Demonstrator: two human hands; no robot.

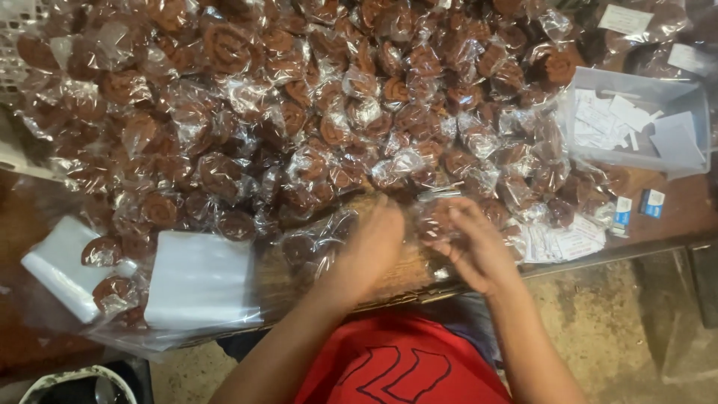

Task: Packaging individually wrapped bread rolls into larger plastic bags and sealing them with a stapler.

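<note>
Across the brown wooden table, a large heap of brown spiral pastries in clear plastic wrappers is spread. Two stacks of white plastic bags are seen at the near left edge, and a clear plastic box of white paper slips at the far right. At the near middle edge, a clear-wrapped brown pastry is pinched in the curled fingers of the right hand; its long axis cannot be told through blur. The left hand is laid flat, fingers extended, on crinkled wrappers just beside it, gripping nothing visible.
</note>
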